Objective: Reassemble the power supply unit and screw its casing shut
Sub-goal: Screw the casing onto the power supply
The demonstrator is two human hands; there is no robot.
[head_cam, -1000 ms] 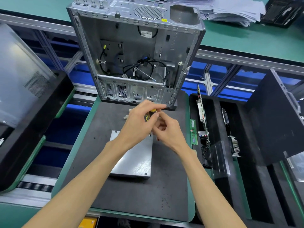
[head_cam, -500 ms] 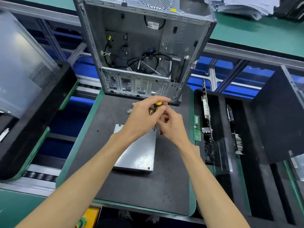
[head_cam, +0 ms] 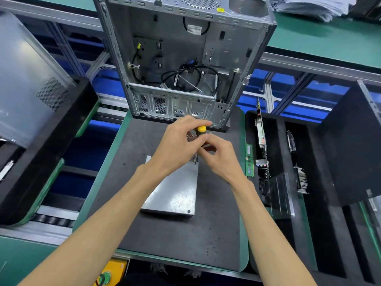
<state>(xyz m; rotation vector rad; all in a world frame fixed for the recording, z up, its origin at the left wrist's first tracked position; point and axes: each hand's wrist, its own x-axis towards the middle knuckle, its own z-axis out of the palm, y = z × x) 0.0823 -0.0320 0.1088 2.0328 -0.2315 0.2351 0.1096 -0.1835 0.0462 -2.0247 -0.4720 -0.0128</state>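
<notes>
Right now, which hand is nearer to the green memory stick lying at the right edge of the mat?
Right. The right hand is just left of the green memory stick, with only a small gap. The left hand is further left, beyond the right hand, at the screwdriver.

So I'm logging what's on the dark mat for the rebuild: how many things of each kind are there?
Computer case: 1
Power supply unit: 1
Screwdriver: 1, held over the unit by left hand and right hand
Total: 3
</notes>
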